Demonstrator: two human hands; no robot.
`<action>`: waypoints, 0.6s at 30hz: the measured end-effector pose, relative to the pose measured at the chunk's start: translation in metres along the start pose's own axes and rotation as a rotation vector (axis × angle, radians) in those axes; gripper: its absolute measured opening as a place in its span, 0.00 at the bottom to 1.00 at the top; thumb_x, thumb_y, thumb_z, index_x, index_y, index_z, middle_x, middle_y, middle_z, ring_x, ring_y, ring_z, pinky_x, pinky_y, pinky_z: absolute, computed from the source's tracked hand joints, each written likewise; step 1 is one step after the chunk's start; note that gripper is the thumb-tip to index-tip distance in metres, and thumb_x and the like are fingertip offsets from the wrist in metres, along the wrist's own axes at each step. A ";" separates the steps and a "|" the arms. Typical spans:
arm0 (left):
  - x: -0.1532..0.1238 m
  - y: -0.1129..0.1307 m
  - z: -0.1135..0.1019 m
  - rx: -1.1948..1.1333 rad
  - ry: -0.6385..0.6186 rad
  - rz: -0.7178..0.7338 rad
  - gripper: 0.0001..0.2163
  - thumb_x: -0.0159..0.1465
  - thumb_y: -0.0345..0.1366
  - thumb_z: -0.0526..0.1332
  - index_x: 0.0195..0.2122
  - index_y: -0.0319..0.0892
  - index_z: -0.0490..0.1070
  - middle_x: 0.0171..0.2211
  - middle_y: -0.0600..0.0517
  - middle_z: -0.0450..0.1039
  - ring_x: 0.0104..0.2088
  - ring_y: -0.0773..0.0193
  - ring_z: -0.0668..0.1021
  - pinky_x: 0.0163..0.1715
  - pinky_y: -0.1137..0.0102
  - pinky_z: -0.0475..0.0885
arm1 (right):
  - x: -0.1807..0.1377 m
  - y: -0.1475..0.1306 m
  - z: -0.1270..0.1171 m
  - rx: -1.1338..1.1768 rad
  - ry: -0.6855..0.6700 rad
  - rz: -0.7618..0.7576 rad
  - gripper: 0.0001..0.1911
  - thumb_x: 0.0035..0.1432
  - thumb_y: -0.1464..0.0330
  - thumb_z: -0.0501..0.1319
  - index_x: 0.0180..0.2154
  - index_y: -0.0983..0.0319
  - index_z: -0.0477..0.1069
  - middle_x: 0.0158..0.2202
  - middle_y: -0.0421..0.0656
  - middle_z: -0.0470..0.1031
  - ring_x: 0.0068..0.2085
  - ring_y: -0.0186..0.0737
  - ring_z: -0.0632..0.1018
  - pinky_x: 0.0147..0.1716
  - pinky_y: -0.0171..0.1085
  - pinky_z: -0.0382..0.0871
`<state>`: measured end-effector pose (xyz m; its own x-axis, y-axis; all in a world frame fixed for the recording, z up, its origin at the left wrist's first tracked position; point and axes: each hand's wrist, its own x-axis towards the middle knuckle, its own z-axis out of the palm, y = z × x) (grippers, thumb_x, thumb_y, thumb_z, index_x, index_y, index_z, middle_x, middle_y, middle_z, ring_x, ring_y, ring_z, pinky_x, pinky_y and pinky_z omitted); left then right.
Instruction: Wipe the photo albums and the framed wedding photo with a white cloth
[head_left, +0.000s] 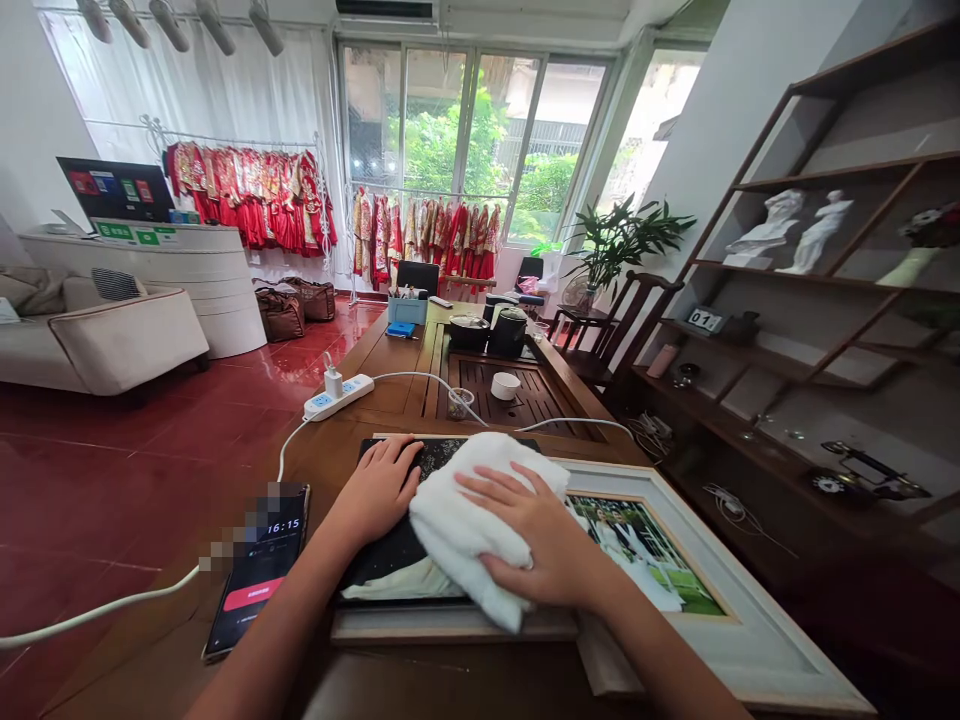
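Note:
My right hand [536, 535] lies palm down, fingers spread, on a white cloth [469, 510] bunched over a dark framed picture [390, 560]. My left hand [379, 488] rests flat on the dark picture's surface just left of the cloth, fingers together and stretched out. A second, white-framed photo [675, 570] lies to the right, partly under the cloth and my right wrist. Both frames rest on a wooden table [390, 365].
A phone [259, 575] showing 16:15 lies left of my left arm. A white power strip [339, 396] and cables cross the table. Beyond are a tea tray [510, 395] with a cup and kettles, chairs, a shelf on the right, a sofa and clothes racks.

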<state>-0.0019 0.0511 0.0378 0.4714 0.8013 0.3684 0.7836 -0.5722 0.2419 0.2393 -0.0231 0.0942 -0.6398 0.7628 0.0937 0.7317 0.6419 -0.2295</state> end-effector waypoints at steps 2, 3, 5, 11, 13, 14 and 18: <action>0.000 0.001 -0.001 -0.006 0.006 0.001 0.18 0.70 0.38 0.47 0.58 0.44 0.62 0.60 0.47 0.61 0.60 0.57 0.65 0.61 0.58 0.58 | -0.002 0.017 0.002 -0.048 0.069 0.081 0.35 0.56 0.59 0.56 0.65 0.54 0.54 0.65 0.42 0.57 0.65 0.52 0.58 0.63 0.57 0.41; -0.001 0.001 -0.001 -0.008 0.008 0.001 0.18 0.70 0.38 0.47 0.58 0.44 0.62 0.60 0.47 0.62 0.60 0.57 0.64 0.61 0.58 0.58 | -0.003 0.026 0.003 -0.069 0.101 0.119 0.35 0.57 0.58 0.56 0.65 0.54 0.54 0.65 0.43 0.57 0.65 0.53 0.58 0.62 0.58 0.43; -0.001 0.001 -0.003 -0.008 0.007 -0.003 0.17 0.70 0.39 0.46 0.58 0.44 0.62 0.60 0.48 0.62 0.60 0.57 0.64 0.61 0.58 0.58 | -0.005 0.038 0.005 -0.103 0.143 0.170 0.34 0.58 0.57 0.54 0.65 0.55 0.53 0.65 0.44 0.57 0.65 0.53 0.58 0.61 0.59 0.44; -0.002 0.001 -0.004 0.007 0.002 -0.006 0.18 0.70 0.38 0.47 0.58 0.43 0.62 0.60 0.47 0.61 0.60 0.56 0.65 0.61 0.58 0.58 | -0.010 0.029 0.008 -0.140 0.125 0.141 0.33 0.59 0.59 0.54 0.65 0.55 0.54 0.66 0.42 0.55 0.66 0.52 0.56 0.62 0.59 0.42; -0.002 0.001 -0.004 0.010 0.003 -0.004 0.18 0.70 0.38 0.47 0.59 0.43 0.62 0.60 0.47 0.61 0.60 0.56 0.65 0.61 0.58 0.58 | -0.014 0.016 0.008 -0.117 0.081 0.088 0.34 0.58 0.59 0.55 0.65 0.53 0.52 0.66 0.41 0.54 0.66 0.52 0.55 0.62 0.58 0.40; -0.002 0.001 -0.004 0.012 0.003 -0.005 0.18 0.70 0.38 0.47 0.59 0.43 0.62 0.60 0.47 0.61 0.60 0.56 0.65 0.61 0.58 0.58 | -0.016 0.009 0.008 -0.102 0.055 0.056 0.36 0.57 0.59 0.56 0.65 0.52 0.51 0.67 0.40 0.53 0.66 0.52 0.55 0.62 0.58 0.38; -0.001 0.003 -0.004 0.017 0.005 -0.014 0.18 0.70 0.38 0.47 0.58 0.43 0.62 0.60 0.47 0.61 0.60 0.56 0.65 0.61 0.58 0.58 | -0.022 -0.013 0.009 -0.055 -0.028 -0.044 0.41 0.53 0.60 0.58 0.66 0.51 0.47 0.68 0.38 0.50 0.67 0.53 0.52 0.63 0.57 0.32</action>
<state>-0.0019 0.0481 0.0413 0.4583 0.8086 0.3691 0.7972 -0.5575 0.2315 0.2415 -0.0488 0.0869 -0.6773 0.7318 0.0756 0.7141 0.6786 -0.1716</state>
